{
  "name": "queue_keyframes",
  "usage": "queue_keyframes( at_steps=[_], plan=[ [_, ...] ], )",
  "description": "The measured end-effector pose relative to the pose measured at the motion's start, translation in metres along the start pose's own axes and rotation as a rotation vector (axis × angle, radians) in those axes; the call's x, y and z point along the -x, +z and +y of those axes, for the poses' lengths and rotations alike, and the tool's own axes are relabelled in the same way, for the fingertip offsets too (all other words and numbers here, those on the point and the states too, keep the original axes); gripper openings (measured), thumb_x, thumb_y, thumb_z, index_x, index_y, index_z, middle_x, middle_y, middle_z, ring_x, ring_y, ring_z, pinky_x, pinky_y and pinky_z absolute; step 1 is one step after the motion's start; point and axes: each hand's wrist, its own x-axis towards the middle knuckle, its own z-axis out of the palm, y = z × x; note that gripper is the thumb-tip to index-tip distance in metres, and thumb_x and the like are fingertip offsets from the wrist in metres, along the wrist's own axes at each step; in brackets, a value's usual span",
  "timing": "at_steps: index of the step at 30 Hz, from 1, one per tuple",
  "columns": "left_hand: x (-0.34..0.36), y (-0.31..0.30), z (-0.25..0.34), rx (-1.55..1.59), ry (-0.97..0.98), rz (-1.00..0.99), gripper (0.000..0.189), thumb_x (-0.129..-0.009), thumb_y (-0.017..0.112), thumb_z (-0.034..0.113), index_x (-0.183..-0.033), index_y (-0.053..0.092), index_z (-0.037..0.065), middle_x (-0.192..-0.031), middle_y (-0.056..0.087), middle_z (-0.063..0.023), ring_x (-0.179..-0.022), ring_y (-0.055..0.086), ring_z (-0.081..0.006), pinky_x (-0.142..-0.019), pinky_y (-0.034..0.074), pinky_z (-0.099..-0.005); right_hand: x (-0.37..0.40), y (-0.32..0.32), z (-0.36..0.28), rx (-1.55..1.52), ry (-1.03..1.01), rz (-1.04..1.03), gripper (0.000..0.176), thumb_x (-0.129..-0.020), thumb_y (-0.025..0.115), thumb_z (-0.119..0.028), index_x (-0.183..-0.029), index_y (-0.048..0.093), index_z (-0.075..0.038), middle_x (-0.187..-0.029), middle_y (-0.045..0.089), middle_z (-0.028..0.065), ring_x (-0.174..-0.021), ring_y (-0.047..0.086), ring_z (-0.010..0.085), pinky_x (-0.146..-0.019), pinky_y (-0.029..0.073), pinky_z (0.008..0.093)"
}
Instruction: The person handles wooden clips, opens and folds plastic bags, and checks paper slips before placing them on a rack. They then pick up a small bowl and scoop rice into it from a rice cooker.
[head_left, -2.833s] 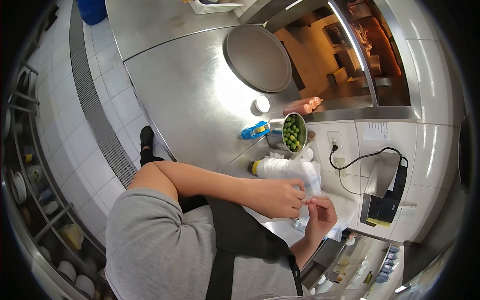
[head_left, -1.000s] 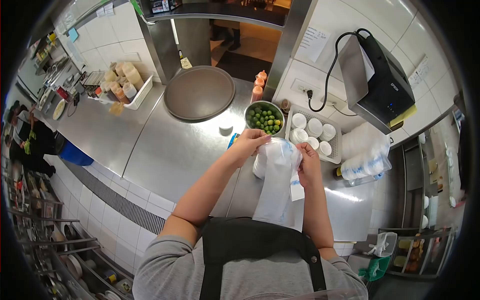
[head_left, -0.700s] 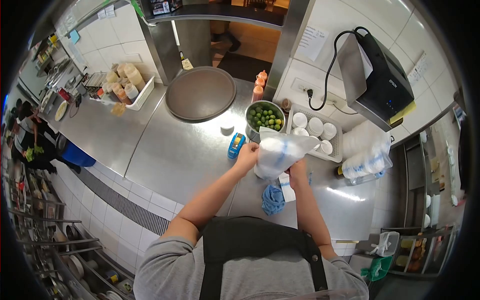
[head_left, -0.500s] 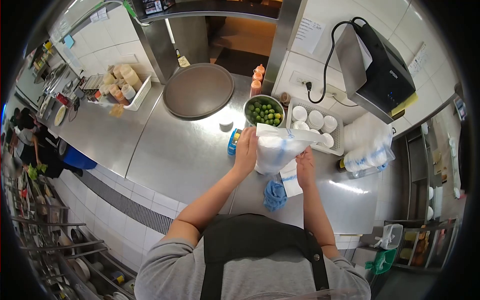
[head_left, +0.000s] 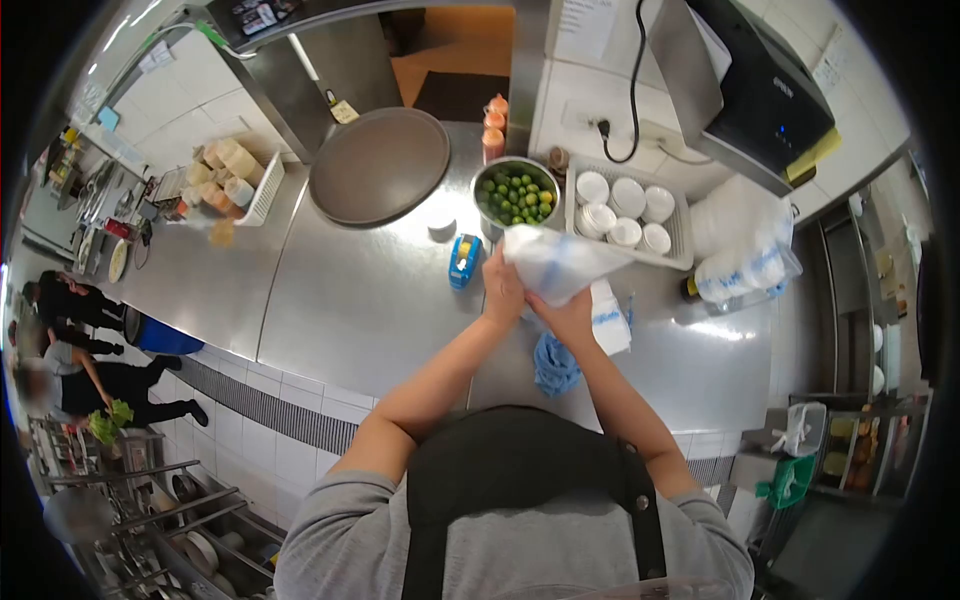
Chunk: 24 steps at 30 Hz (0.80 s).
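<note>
A white plastic bag with blue print point(head_left: 560, 262) is held up over the steel counter point(head_left: 370, 310). My left hand point(head_left: 502, 285) grips its left edge, fingers closed on the plastic. Lower down, my right hand point(head_left: 563, 312) is closed on the bag's bottom part, close to my left hand. Left of the hands lies a blue tape dispenser point(head_left: 463, 262). A crumpled blue cloth point(head_left: 556, 365) rests below my right hand, beside flat white printed bags point(head_left: 610, 318). Just behind the held bag stands a metal bowl of green limes point(head_left: 516, 196).
A large round tray point(head_left: 380, 167) lies at the back. White cups fill a basket point(head_left: 680, 235) at the right, near a stack of wrapped containers point(head_left: 745, 270) under a black printer point(head_left: 765, 95). Bottles stand in a left basket point(head_left: 262, 190). People point(head_left: 95, 385) stand far left.
My right hand has moved left and down the bag, nearer my left hand. The bag looks more gathered and tilted. The view has shifted, and more of the people at left shows.
</note>
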Motion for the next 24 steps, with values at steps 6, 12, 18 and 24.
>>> queue_keyframes(
  at_steps=[6, 12, 18, 24],
  plan=[
    [-0.013, -0.001, 0.011, 0.152, 0.011, -0.016, 0.071, -0.105, 0.030, 0.061, -0.128, 0.054, -0.002, -0.107, 0.068, -0.0129, -0.102, 0.064, -0.0225, -0.092, 0.049, -0.0355, -0.008, -0.019, -0.026, -0.057, -0.105, -0.010, 0.103, -0.064, 0.095, -0.017, -0.147, 0.037, 0.001, -0.145, 0.046, 0.0165, -0.130, 0.052, 0.0276, -0.104, 0.047, 0.0418],
    [-0.029, 0.014, 0.055, -0.027, 0.087, 0.008, 0.067, -0.102, 0.043, 0.058, -0.118, 0.057, -0.006, -0.098, 0.067, -0.0140, -0.090, 0.063, -0.0185, -0.081, 0.049, -0.0316, -0.019, -0.017, -0.034, -0.307, -0.005, -0.099, 0.106, -0.069, 0.092, -0.013, -0.152, 0.028, -0.001, -0.149, 0.043, 0.0148, -0.132, 0.051, 0.0251, -0.109, 0.045, 0.0393],
    [-0.013, 0.013, 0.017, -0.009, 0.085, 0.091, 0.067, -0.103, 0.042, 0.057, -0.115, 0.057, -0.007, -0.095, 0.066, -0.0120, -0.084, 0.061, -0.0194, -0.074, 0.049, -0.0313, -0.009, 0.003, 0.007, -0.333, -0.022, -0.032, 0.101, -0.071, 0.091, -0.012, -0.151, 0.029, 0.001, -0.150, 0.043, 0.0158, -0.134, 0.049, 0.0265, -0.110, 0.044, 0.0398],
    [0.003, 0.007, -0.009, -0.070, 0.115, 0.068, 0.071, -0.103, 0.040, 0.060, -0.119, 0.052, -0.008, -0.096, 0.064, -0.0140, -0.086, 0.062, -0.0215, -0.077, 0.049, -0.0324, -0.011, 0.004, 0.012, -0.275, -0.133, 0.003, 0.100, -0.070, 0.092, -0.021, -0.148, 0.033, 0.000, -0.152, 0.041, 0.0173, -0.136, 0.046, 0.0277, -0.110, 0.042, 0.0430]
  ],
)
